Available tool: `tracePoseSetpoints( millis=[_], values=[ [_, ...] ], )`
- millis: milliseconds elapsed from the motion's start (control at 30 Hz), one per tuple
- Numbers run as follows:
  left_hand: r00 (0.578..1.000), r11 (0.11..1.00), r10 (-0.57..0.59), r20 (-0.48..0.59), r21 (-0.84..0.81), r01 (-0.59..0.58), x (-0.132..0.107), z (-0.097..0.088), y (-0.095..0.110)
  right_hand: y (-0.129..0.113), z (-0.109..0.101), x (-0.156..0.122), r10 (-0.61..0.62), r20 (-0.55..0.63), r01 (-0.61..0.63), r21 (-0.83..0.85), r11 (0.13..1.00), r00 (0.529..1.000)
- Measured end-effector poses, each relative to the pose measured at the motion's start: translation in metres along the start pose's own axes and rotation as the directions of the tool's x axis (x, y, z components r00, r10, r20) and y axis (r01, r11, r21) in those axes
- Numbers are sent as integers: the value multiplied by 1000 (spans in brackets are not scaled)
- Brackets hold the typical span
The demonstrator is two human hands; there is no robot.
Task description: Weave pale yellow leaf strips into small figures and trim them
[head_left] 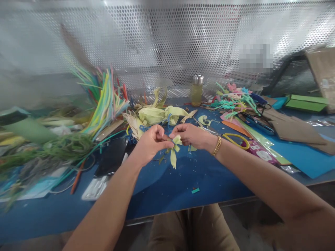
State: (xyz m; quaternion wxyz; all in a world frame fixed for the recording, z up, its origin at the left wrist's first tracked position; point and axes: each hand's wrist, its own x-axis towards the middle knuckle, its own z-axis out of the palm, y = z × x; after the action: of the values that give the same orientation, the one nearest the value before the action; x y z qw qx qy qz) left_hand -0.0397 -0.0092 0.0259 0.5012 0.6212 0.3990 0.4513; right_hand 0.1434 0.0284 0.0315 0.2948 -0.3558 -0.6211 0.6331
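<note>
Between my two hands is a small piece of pale green corn husk (173, 159), folded into strips that spread out like petals or a bow. My left hand (153, 142) pinches it from the left with thumb and fingers closed. From the other side, my right hand (188, 135), with a gold bracelet (217, 145) at the wrist, has its fingertips closed on the upper part; they partly hide it. Just beyond the hands lies a heap of corn husks (151, 115) with blue string or wire (170, 118) among them.
Yellow-handled scissors (237, 141) lie to the right, near cardboard (293, 125) and blue paper (306, 157). A glass bottle (196, 91) stands by the perforated metal screen (178, 42). Pipe cleaners (104, 101) and green cord (70, 146) crowd the left. A teal scrap (195, 190) lies near the table edge.
</note>
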Motion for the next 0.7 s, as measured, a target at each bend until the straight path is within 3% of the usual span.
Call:
tracePoseSetpoints(
  millis=[67, 167, 233, 333, 500, 600, 700],
  values=[
    [1000, 999, 20, -24, -31, -21, 0, 0, 1, 5, 2, -1, 59, 3, -59, 94, 994, 998],
    [988, 996, 48, -147, -61, -57, 0, -1, 2, 11, 6, -5, 48, -47, -43, 114, 993, 998],
    [974, 997, 48, -222, -55, -62, 1, -2, 2, 13, 7, -10, -22, -135, 23, 4, 1000, 991],
    [960, 1000, 26, -278, 2, -26, 1, -4, 1, 13, 9, -19, -250, -229, 179, -292, 940, 941],
    [939, 996, 26, -343, 92, 6, 2, -2, -3, 6, 6, -34, -545, -75, 323, -735, 596, 835],
    [940, 988, 22, -340, 151, 31, 2, -2, -2, 0, 5, -41, -589, 69, 322, -885, 337, 805],
    [956, 959, 18, -292, 276, 66, 1, -2, 0, -9, 5, -45, -556, 190, 290, -952, 97, 809]
  ],
)
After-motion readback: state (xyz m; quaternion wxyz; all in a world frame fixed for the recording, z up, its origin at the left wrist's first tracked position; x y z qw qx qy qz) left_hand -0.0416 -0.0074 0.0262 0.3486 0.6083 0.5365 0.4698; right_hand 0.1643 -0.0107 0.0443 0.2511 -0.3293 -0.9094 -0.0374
